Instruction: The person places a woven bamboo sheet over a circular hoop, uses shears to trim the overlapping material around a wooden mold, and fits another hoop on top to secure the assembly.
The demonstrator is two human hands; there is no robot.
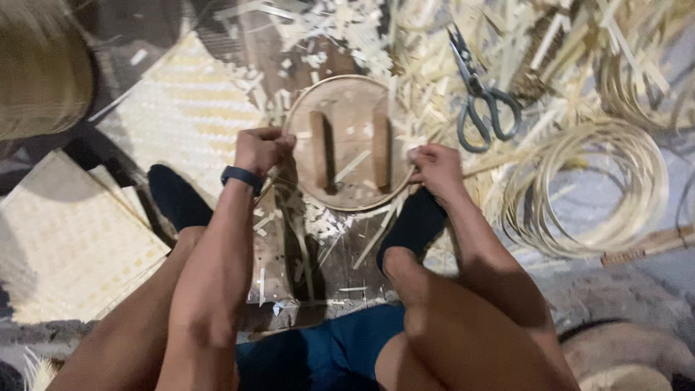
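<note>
So the person's sitting on the floor, knees up, dark socks planted either side of a round wooden disc (352,141) with two upright wooden blocks standing on it. A thin bamboo strip (286,170) runs around the disc's rim, and both hands are on it. The left hand (262,150), with a dark wristband (242,177) on the wrist, is curled tight into a fist at the disc's left edge, pinching the strip there. The right hand (434,168) is closed on the strip at the right edge, fingers folded in against the rim.

Stuff around: grey-handled scissors (478,98) lying just past the disc to the upper right, blades pointing away. Coils of bamboo strip (590,185) are piled off to the right, near the right hand. Pale shavings and offcuts (340,29) are scattered all over, thickest beyond the disc. Woven bamboo mats (69,239) lie flat on the left, and there's a finely woven rounded basket (40,65) in the top left corner.
</note>
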